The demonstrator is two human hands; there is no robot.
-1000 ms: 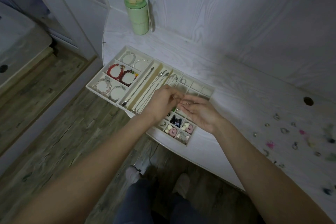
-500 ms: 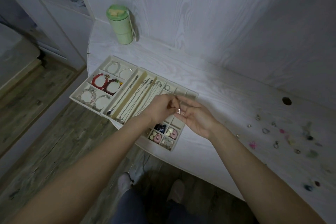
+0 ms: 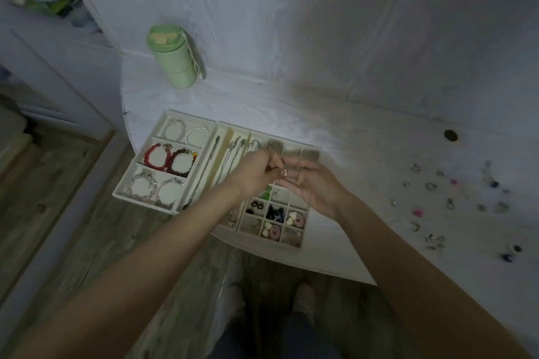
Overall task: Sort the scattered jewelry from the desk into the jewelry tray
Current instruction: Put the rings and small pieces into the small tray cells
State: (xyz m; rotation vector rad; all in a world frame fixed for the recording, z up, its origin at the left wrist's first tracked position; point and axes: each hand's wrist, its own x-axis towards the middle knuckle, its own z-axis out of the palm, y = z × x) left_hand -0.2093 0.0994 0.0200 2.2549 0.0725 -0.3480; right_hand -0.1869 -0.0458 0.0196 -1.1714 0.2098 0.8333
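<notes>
Both hands meet above the jewelry tray point(image 3: 140, 183), over its grid of small compartments. Left hand point(image 3: 255, 173): fingers curled, thumb and forefinger pinching a small pale ring point(image 3: 285, 172). Right hand point(image 3: 313, 186): palm up, fingers loosely extended and close together, touching the ring from the other side; whether it also grips cannot be told.

The hands hide the middle rows of the grid. Visible compartments below them hold dark blue, pink and cream pieces. Necklace chains point(image 3: 233, 151) lie in the long slots, partly covered by the left hand. The red bracelet point(image 3: 156, 154) and dark bead bracelet point(image 3: 182, 162) sit in the tray's left section.

Scattered jewelry point(image 3: 431, 186) lies on the bench point(image 3: 364, 154) well to the right of the tray, blurred. A green bottle point(image 3: 172, 55) stands upright at the back, near the wall. A round hole point(image 3: 450, 135) shows in the bench top.
</notes>
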